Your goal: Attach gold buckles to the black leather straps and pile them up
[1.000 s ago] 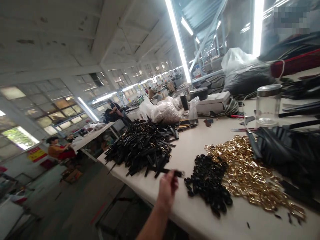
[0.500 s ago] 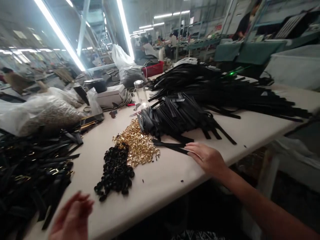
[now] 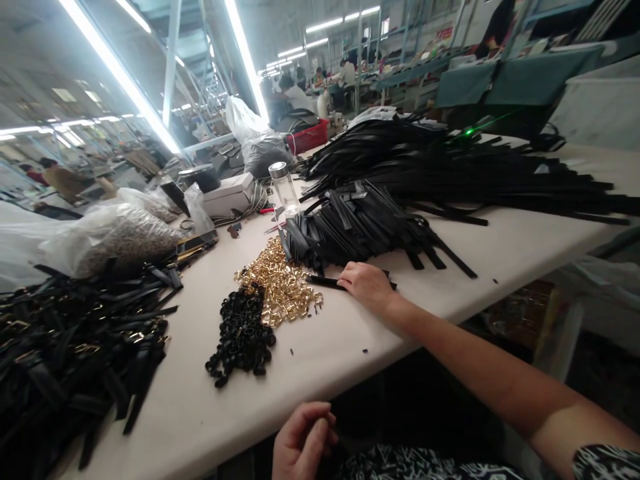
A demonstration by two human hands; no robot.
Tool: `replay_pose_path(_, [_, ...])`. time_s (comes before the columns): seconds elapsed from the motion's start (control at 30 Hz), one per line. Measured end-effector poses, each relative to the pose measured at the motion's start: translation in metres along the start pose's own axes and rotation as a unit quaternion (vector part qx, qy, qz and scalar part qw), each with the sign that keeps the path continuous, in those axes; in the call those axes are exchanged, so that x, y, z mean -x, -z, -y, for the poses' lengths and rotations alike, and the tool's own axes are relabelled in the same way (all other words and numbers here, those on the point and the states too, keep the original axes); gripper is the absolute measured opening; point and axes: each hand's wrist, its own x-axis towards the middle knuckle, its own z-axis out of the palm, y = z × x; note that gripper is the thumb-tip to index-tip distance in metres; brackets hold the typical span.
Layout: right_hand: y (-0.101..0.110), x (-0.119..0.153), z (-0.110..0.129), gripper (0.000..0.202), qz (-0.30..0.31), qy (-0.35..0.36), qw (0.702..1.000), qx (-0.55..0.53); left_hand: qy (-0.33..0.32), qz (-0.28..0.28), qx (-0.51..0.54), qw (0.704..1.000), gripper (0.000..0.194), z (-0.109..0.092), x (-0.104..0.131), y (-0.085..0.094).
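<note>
My right hand (image 3: 367, 285) rests on the table at the near edge of a heap of short black straps (image 3: 345, 227), its fingers closed over a loose black strap (image 3: 324, 282). Part of that strap lies hidden under the palm. At the table's front edge is my left hand (image 3: 305, 440), fingers curled in towards the thumb, and nothing shows in it. Between the hands and the heap lie a pile of gold metal buckles (image 3: 285, 287) and, beside it, a pile of small black loops (image 3: 243, 330).
Straps with gold buckles (image 3: 90, 347) are heaped at the left. Long black strips (image 3: 440, 173) spread across the back right. A glass bottle (image 3: 285, 190), a white box (image 3: 229, 195) and plastic bags (image 3: 115, 230) stand behind. Small black bits (image 3: 365, 351) dot the tabletop.
My left hand has moved right, away from the buckled straps, and its fingers have curled in. My right hand has shifted left along the loose strap. The view has turned slightly.
</note>
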Motion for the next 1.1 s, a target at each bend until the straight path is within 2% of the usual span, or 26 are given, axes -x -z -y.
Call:
replay_pose_path(0.1, [0.014,0.007,0.003,0.015,-0.013,-0.014,0.999,-0.033,0.008,0.004,0.002,1.0,0.039,-0.006,-0.001,-0.003])
replay_pose_path(0.2, [0.035,0.034,0.018,0.021,-0.007,-0.015,0.992,-0.128,0.006,-0.007,0.029,1.0,0.039,-0.017,-0.005,-0.008])
replay_pose_path(0.33, [0.054,0.088,0.044,0.027,0.095,0.042,0.928,-0.359,0.041,-0.006,0.136,0.99,0.051,-0.035,-0.014,-0.011])
replay_pose_path(0.43, [0.055,0.119,0.058,0.024,0.149,0.04,0.901,-0.406,0.087,0.006,0.188,0.978,0.051,-0.044,-0.019,-0.016])
replay_pose_path(0.53, [0.052,0.136,0.06,0.025,0.173,0.019,0.886,-0.43,0.133,0.005,0.186,0.973,0.045,-0.046,-0.018,-0.022])
replay_pose_path(0.6, [0.05,0.141,0.059,0.025,0.171,0.006,0.878,-0.447,0.151,0.006,0.179,0.972,0.044,-0.046,-0.016,-0.025])
replay_pose_path(0.7, [0.048,0.147,0.058,0.013,0.129,0.001,0.88,-0.457,0.155,0.011,0.174,0.972,0.05,-0.045,-0.01,-0.029])
replay_pose_path(0.83, [0.042,0.154,0.063,0.019,0.07,0.012,0.883,-0.464,0.156,0.021,0.172,0.972,0.059,-0.045,-0.005,-0.033])
replay_pose_path(0.93, [0.038,0.158,0.065,0.014,0.094,-0.009,0.867,-0.49,0.143,0.022,0.171,0.975,0.058,-0.045,-0.004,-0.035])
replay_pose_path(1.0, [0.037,0.159,0.065,0.01,0.17,-0.035,0.827,-0.535,0.123,0.024,0.164,0.978,0.055,-0.046,-0.005,-0.036])
replay_pose_path(1.07, [0.037,0.161,0.065,0.016,0.228,-0.06,0.745,-0.625,0.088,0.023,0.156,0.984,0.048,-0.046,-0.006,-0.038])
replay_pose_path(1.1, [0.037,0.161,0.066,0.021,0.226,-0.068,0.697,-0.677,0.064,0.021,0.153,0.986,0.044,-0.046,-0.007,-0.039])
